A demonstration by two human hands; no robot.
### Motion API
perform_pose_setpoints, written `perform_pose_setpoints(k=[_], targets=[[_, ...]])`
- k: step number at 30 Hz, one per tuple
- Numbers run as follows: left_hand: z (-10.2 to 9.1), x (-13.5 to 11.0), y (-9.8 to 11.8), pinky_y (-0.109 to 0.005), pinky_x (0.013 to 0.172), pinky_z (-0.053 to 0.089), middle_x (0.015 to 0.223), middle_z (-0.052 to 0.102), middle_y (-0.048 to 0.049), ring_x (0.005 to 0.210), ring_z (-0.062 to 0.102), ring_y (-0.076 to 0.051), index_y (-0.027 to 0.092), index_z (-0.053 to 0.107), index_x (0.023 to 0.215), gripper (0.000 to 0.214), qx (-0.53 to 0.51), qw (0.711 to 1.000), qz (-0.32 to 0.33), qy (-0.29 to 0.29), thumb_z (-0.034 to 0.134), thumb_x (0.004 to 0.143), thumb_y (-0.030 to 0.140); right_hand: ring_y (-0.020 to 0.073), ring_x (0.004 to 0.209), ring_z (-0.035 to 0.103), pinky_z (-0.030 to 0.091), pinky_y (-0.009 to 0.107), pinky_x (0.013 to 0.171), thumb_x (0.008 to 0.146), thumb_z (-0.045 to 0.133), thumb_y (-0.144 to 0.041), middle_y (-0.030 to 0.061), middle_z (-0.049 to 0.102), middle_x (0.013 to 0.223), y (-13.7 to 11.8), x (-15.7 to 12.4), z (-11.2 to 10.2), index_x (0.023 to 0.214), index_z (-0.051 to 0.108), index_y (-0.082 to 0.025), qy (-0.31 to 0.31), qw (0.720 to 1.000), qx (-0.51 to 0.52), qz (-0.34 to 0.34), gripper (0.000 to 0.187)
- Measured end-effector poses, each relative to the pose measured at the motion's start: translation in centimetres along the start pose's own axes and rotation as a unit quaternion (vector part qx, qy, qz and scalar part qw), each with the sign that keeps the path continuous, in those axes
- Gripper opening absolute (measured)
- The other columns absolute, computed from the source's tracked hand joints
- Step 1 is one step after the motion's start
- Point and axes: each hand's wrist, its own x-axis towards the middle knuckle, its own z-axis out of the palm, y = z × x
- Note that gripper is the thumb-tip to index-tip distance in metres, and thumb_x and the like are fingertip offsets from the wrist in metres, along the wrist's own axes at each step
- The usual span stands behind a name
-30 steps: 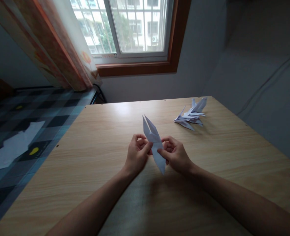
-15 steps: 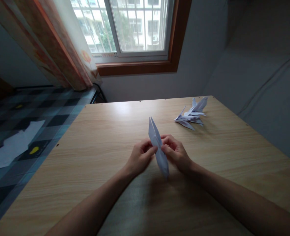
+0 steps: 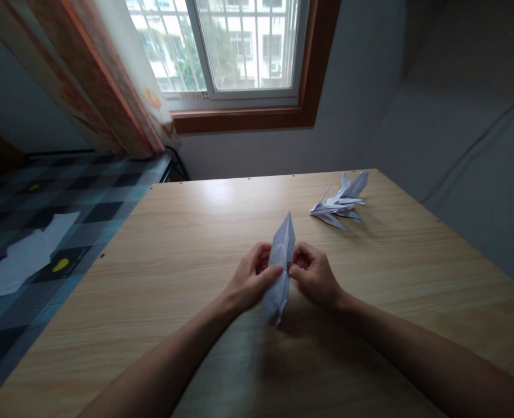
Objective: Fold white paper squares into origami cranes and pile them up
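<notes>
A long, narrow piece of folded white paper is held up above the middle of the wooden table, pointed at its upper end. My left hand pinches it from the left, with the thumb lying across its face and the fingers partly hidden behind it. From the right, my right hand grips the paper's edge at mid-height between thumb and curled fingers. Farther back at the right lies a cluster of folded white paper pieces with pointed tips, apart from both hands.
Left of the table, white paper sheets lie on a checked cloth surface. Behind are a barred window and an orange patterned curtain. A cable runs along the right wall.
The folded paper has turned in my hands: its top has swung right and its lower end left, with more of its face showing. Both hands still hold it.
</notes>
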Motion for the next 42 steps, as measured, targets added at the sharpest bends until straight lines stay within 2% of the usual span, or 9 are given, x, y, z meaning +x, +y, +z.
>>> perform_pose_setpoints(k=[6, 10, 14, 17, 22, 29, 32, 35, 42], targets=[[0.0, 0.0, -0.4, -0.033, 0.079, 0.050, 0.101, 0.068, -0.0104, 0.093, 0.065, -0.024, 0.016, 0.056, 0.114, 0.062, 0.051, 0.998, 0.025, -0.035, 0.085, 0.063, 0.034, 0.0090, 0.051, 0.034, 0.027, 0.023, 0.047, 0.060, 0.055, -0.011, -0.0075, 0.039, 0.057, -0.6, -0.4, 0.2, 0.065, 0.044, -0.022, 0.006, 0.999, -0.046, -0.014, 0.017], [0.0, -0.1, -0.3, -0.033, 0.080, 0.051, 0.106, 0.067, -0.0098, 0.094, 0.064, -0.025, 0.018, 0.052, 0.130, 0.077, 0.091, 0.994, 0.034, -0.049, 0.085, 0.060, 0.025, 0.0100, 0.054, 0.039, 0.031, 0.023, 0.049, 0.064, 0.055, -0.012, -0.0060, 0.045, 0.063, -0.3, -0.3, 0.2, 0.070, 0.045, -0.022, 0.000, 1.000, -0.019, 0.004, 0.015], [-0.1, -0.2, -0.2, -0.032, 0.080, 0.049, 0.101, 0.067, -0.0084, 0.091, 0.063, -0.021, 0.017, 0.057, 0.128, 0.055, 0.098, 0.993, 0.040, -0.058, 0.070, 0.076, 0.022, 0.0121, 0.060, 0.049, 0.040, 0.025, 0.055, 0.075, 0.064, -0.023, -0.0038, 0.052, 0.068, -0.1, 0.0, 0.3, 0.073, 0.048, -0.021, 0.002, 1.000, 0.018, 0.026, 0.016], [-0.2, -0.1, 0.0, -0.026, 0.069, 0.047, 0.088, 0.068, -0.0059, 0.078, 0.062, -0.016, 0.015, 0.058, 0.125, 0.046, 0.054, 0.998, 0.018, -0.034, 0.064, 0.079, 0.020, 0.0128, 0.061, 0.055, 0.045, 0.026, 0.058, 0.074, 0.071, -0.031, -0.0041, 0.055, 0.068, 0.0, 0.3, 0.3, 0.075, 0.047, -0.022, 0.011, 0.997, 0.070, 0.040, 0.025], [0.1, 0.0, 0.3, -0.019, 0.055, 0.042, 0.080, 0.067, -0.0009, 0.062, 0.060, -0.012, 0.024, 0.037, 0.140, 0.070, -0.045, 0.998, -0.021, 0.048, 0.069, 0.078, 0.023, 0.0133, 0.063, 0.061, 0.050, 0.025, 0.057, 0.070, 0.076, -0.031, -0.0033, 0.063, 0.078, 0.5, 0.7, 0.3, 0.092, 0.045, -0.025, 0.047, 0.988, 0.139, 0.051, 0.039], [0.2, 0.1, -0.1, -0.016, 0.045, 0.036, 0.099, 0.064, -0.0022, 0.050, 0.050, -0.004, 0.027, 0.050, 0.127, 0.053, -0.022, 0.994, 0.020, 0.103, 0.069, 0.077, 0.025, 0.0112, 0.061, 0.058, 0.050, 0.025, 0.057, 0.075, 0.071, -0.029, -0.0031, 0.061, 0.078, 0.6, 0.6, 0.2, 0.089, 0.050, -0.023, 0.033, 0.993, 0.108, 0.020, 0.026], [0.1, 0.0, -0.2, -0.017, 0.041, 0.026, 0.082, 0.060, 0.0010, 0.046, 0.039, -0.003, 0.022, 0.060, 0.114, 0.035, 0.034, 0.996, 0.008, 0.087, 0.065, 0.080, 0.026, 0.0125, 0.063, 0.058, 0.049, 0.026, 0.059, 0.074, 0.070, -0.027, -0.0014, 0.062, 0.075, 0.6, 0.7, 0.0, 0.082, 0.057, -0.021, 0.050, 0.995, 0.081, 0.020, 0.016], [0.1, 0.0, -0.2, -0.017, 0.043, 0.023, 0.059, 0.045, 0.0070, 0.044, 0.034, -0.005, 0.018, 0.063, 0.105, 0.024, 0.087, 0.993, 0.000, 0.076, 0.062, 0.083, 0.028, 0.0141, 0.064, 0.058, 0.049, 0.027, 0.060, 0.072, 0.066, -0.023, -0.0005, 0.063, 0.071, 0.5, 0.8, -0.1, 0.078, 0.063, -0.019, 0.046, 0.996, 0.069, 0.024, 0.008], [-0.2, 0.1, -0.6, -0.019, 0.051, 0.033, 0.061, 0.048, 0.0062, 0.053, 0.043, -0.008, 0.019, 0.053, 0.083, 0.022, 0.100, 0.989, 0.022, 0.106, 0.063, 0.083, 0.039, 0.0154, 0.066, 0.060, 0.048, 0.027, 0.060, 0.071, 0.065, -0.021, 0.0015, 0.067, 0.074, 0.4, 0.8, -0.2, 0.082, 0.069, -0.019, 0.025, 0.997, 0.068, 0.032, 0.012]])
